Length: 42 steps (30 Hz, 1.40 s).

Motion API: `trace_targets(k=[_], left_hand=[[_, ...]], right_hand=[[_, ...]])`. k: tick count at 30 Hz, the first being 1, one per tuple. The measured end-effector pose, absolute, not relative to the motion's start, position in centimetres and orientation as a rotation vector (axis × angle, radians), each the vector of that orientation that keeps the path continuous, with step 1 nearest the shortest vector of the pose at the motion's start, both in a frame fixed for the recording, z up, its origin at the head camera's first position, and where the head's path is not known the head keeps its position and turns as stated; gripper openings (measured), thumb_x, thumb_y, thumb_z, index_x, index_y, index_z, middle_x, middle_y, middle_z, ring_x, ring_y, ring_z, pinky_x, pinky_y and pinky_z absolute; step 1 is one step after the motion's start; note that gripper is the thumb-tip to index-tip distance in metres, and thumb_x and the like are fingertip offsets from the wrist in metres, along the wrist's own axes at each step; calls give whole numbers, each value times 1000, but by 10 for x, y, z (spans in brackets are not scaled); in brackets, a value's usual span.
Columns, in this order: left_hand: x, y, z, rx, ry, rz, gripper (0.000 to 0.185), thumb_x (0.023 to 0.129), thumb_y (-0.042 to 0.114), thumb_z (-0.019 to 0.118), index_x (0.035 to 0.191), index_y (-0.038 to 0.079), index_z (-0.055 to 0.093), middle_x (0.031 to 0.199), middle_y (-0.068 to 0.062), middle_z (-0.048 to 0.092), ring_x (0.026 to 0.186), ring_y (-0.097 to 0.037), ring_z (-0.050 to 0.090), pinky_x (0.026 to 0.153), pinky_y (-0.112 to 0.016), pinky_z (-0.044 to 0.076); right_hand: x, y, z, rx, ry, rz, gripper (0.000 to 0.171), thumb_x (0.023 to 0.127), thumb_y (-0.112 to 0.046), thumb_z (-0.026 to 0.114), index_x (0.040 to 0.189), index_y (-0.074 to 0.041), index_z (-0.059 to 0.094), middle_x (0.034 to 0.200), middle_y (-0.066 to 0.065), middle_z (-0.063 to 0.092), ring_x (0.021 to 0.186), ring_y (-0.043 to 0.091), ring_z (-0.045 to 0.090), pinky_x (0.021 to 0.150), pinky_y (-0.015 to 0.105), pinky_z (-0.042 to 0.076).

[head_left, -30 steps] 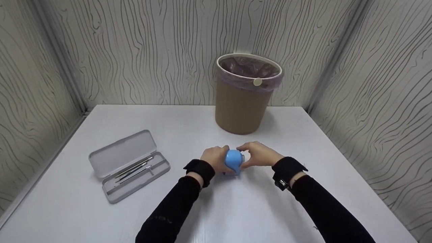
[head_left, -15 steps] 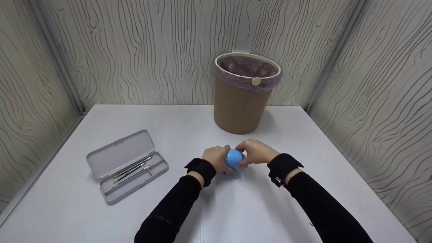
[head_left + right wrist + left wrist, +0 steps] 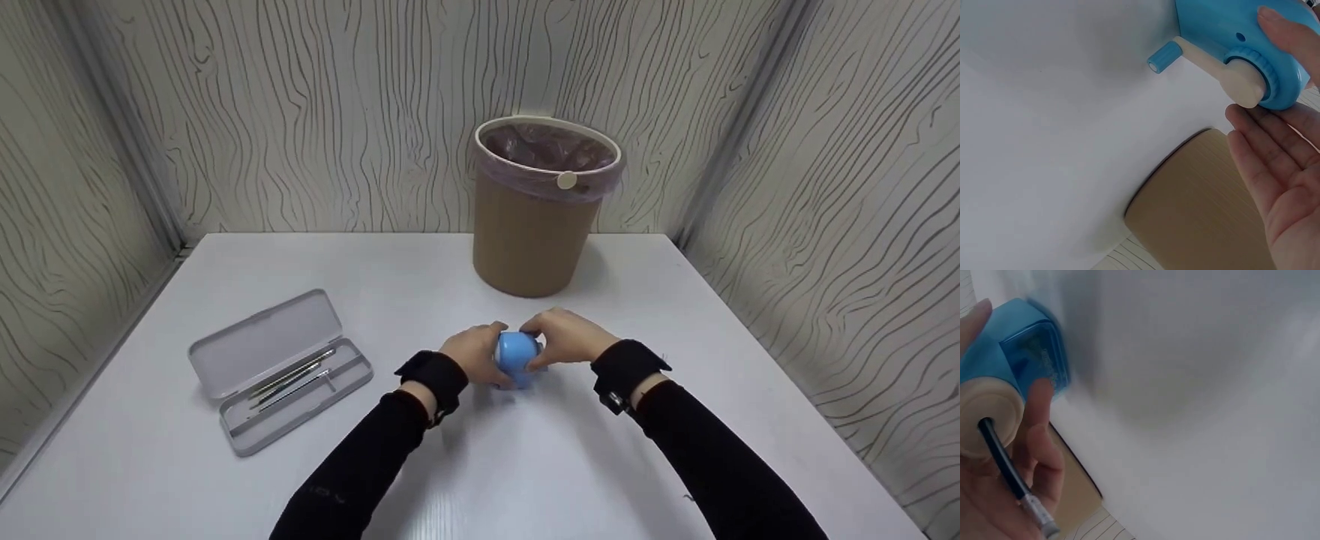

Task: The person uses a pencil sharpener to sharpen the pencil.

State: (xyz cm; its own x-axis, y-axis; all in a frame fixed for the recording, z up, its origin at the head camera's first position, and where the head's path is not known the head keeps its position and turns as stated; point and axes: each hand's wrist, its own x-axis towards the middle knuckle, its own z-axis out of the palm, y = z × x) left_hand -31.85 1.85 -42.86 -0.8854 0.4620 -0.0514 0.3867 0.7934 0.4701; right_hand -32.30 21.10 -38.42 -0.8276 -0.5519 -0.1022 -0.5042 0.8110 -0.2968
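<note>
A blue pencil sharpener (image 3: pixel 517 356) with a cream crank (image 3: pixel 1207 67) stands on the white table (image 3: pixel 525 465) in front of me. My left hand (image 3: pixel 472 352) grips its left end, where a black pencil (image 3: pixel 1005 461) sticks into the cream front (image 3: pixel 988 410). My right hand (image 3: pixel 566 337) cups the right end. In the right wrist view one fingertip (image 3: pixel 1283 28) presses on the blue body (image 3: pixel 1219 22), the other fingers lie beside the crank hub, and the blue crank knob (image 3: pixel 1163 56) stands free.
A tan waste bin (image 3: pixel 536 217) with a pink liner stands just behind the hands. An open grey tin case (image 3: pixel 281 367) with several thin metal tools lies to the left. Patterned walls close off three sides of the table.
My right hand has slid left and closed in over the sharpener. Both hands and the sharpener have shifted slightly left.
</note>
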Motion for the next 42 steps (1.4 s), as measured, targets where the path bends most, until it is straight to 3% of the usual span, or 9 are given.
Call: trace_targets(k=[10, 15, 21, 27, 42], left_hand=[[-315, -9, -429, 763, 2883, 772, 64, 80, 25, 88, 136, 7, 62, 123, -11, 74, 113, -28, 70, 99, -43, 57], [-314, -22, -432, 804, 2944, 840, 40, 83, 21, 85, 119, 6, 74, 109, -9, 79, 103, -27, 73, 91, -43, 59], [-313, -29, -437, 888, 3043, 838, 16, 85, 19, 84, 98, 9, 81, 92, -5, 81, 84, -21, 74, 77, -37, 59], [-314, -30, -440, 1029, 3119, 740, 16, 85, 20, 84, 98, 12, 82, 89, -3, 81, 80, -18, 74, 72, -34, 59], [-317, -27, -436, 1100, 3113, 617, 8, 89, 16, 80, 94, 11, 84, 91, -3, 82, 81, -17, 75, 77, -31, 61]], right_hand=[[-325, 209, -383, -725, 2808, -392, 51, 77, -22, 90, 122, -2, 73, 117, 11, 77, 96, 19, 65, 100, 45, 57], [-324, 209, -384, -727, 2812, -375, 50, 78, -22, 90, 120, -1, 73, 116, 11, 77, 93, 20, 64, 97, 44, 57], [-324, 208, -385, -710, 2825, -365, 50, 77, -23, 90, 120, -2, 74, 117, 12, 77, 102, 30, 67, 100, 47, 55], [-324, 206, -386, -672, 2821, -365, 52, 78, -23, 90, 122, -2, 73, 120, 12, 76, 105, 29, 67, 104, 47, 54], [-323, 203, -383, -625, 2809, -364, 54, 79, -22, 90, 125, -2, 71, 122, 13, 75, 106, 30, 66, 106, 47, 54]])
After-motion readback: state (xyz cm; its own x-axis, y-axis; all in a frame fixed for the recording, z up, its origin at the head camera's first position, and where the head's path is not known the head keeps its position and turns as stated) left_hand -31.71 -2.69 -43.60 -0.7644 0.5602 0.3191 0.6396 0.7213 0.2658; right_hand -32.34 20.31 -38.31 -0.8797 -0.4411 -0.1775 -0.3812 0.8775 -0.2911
